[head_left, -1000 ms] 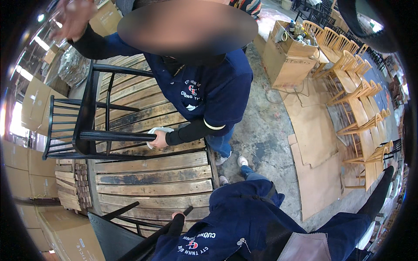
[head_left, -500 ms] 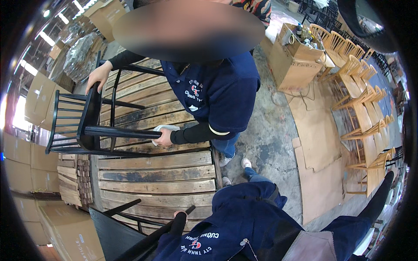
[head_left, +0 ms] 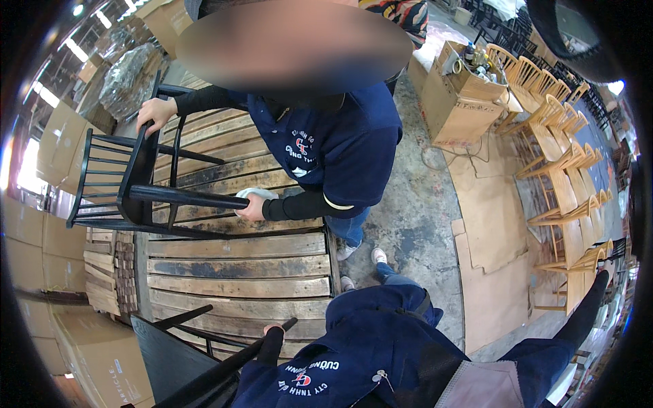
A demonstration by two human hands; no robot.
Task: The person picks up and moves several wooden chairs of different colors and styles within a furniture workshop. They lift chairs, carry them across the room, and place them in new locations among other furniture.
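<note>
My left hand (head_left: 273, 330) is closed round a leg of a black wooden chair (head_left: 165, 357), which lies tipped at the lower left with its dark seat on edge. Part of that chair is cut off by the picture's rim. My right arm stretches far out to the right; the right hand (head_left: 604, 274) is tiny at the rim, close to the pale wooden chairs, and its fingers cannot be made out. Across from me a co-worker holds another black chair (head_left: 139, 173) on its side, one hand on the seat edge, the other pressing a white cloth (head_left: 258, 193) to a leg.
A slatted wooden pallet (head_left: 238, 265) lies under the chairs. Cardboard boxes (head_left: 102, 353) and stacked wood pieces (head_left: 109, 272) stand on the left. A carton (head_left: 462, 112) topped with bottles and tape stands at the back right, beside rows of pale wooden chairs (head_left: 564, 183) and floor cardboard (head_left: 493, 238).
The whole view has shifted a little. The co-worker's hand on the seat edge has changed its pose slightly. My left hand keeps the same grip on the chair leg.
</note>
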